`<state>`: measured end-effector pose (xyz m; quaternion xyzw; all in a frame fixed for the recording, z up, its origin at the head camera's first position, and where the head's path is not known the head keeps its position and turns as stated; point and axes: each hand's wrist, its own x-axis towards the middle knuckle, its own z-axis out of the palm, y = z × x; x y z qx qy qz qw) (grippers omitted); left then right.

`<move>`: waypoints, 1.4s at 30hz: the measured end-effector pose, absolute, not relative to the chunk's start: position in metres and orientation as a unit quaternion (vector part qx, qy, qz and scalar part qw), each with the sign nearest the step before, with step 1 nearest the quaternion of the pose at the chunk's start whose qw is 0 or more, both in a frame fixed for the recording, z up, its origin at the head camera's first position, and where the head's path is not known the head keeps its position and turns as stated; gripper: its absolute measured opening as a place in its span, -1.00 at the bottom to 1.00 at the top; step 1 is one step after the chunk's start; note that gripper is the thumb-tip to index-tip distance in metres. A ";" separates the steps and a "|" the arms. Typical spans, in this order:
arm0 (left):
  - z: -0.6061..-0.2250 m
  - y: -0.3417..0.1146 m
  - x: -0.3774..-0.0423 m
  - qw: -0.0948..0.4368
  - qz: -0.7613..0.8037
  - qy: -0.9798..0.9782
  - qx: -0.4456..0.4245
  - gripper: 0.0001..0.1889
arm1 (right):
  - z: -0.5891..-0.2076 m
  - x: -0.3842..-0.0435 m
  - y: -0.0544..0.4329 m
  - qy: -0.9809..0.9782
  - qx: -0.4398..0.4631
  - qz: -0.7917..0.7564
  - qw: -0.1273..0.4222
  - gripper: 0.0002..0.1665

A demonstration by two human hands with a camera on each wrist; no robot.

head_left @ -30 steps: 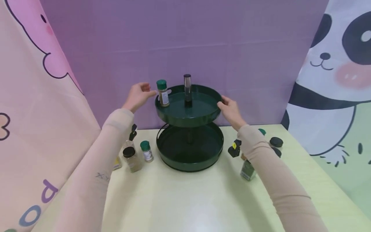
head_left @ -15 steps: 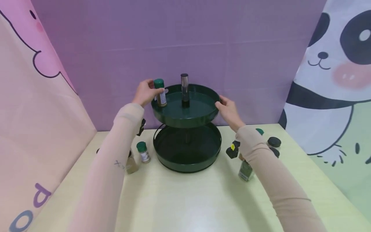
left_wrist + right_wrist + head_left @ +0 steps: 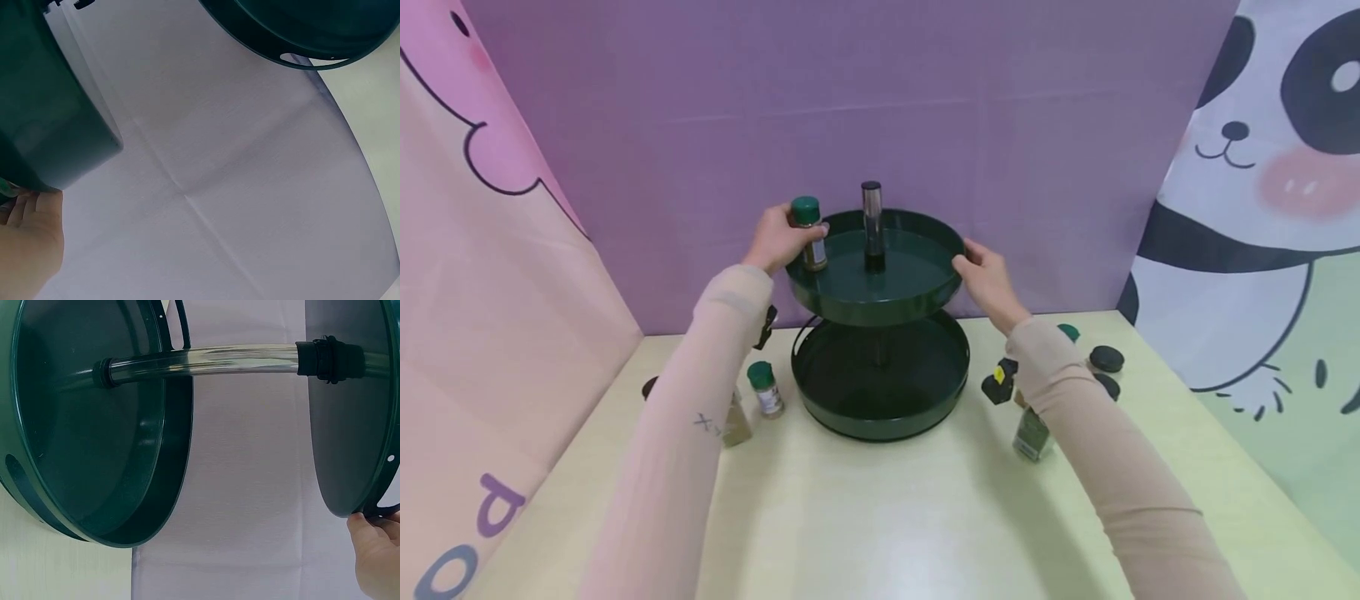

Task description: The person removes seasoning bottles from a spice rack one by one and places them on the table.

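Observation:
A dark green two-tier turntable rack has an upper tray (image 3: 876,312), a lower tray (image 3: 880,428) and a metal centre post (image 3: 872,218). My left hand (image 3: 775,240) holds a green-capped spice jar (image 3: 816,252) between thumb and fingers, at the upper tray's left side. The jar is upright; the thumb covers part of its label. On the opposite side, my right hand (image 3: 991,279) grips the upper tray's rim, thumb in front. The right wrist view shows that hand (image 3: 378,553) at the rim by a handle slot. The lower tray holds nothing visible.
Left of the rack stand a small green-capped jar (image 3: 766,392) and a jar of tan spice (image 3: 737,423), partly behind my sleeve. To the right are a jar of green herbs (image 3: 1032,435) and several capped jars, partly hidden by my arm. A purple cloth (image 3: 737,150) hangs behind.
My left hand has moved right onto the green-capped jar and taken hold of it. The right hand stays on the tray rim. The head view has shifted slightly.

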<state>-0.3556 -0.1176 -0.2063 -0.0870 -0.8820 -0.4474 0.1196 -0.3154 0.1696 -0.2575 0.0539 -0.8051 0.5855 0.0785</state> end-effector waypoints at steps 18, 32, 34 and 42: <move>-0.204 -0.119 -0.350 0.142 -0.454 -0.875 -0.089 -0.58 | -0.260 -0.319 0.167 -0.804 0.067 0.586 0.079 -0.34; -0.190 -0.129 -0.340 0.153 -0.480 -0.858 -0.094 -0.56 | -0.261 -0.324 0.168 -0.806 0.081 0.583 0.066 -0.34; -0.188 -0.131 -0.339 0.156 -0.479 -0.859 -0.092 -0.56 | -0.261 -0.324 0.169 -0.804 0.085 0.584 0.065 -0.34; -0.184 -0.137 -0.329 0.152 -0.477 -0.861 -0.095 -0.52 | -0.260 -0.326 0.173 -0.804 0.083 0.585 0.065 -0.34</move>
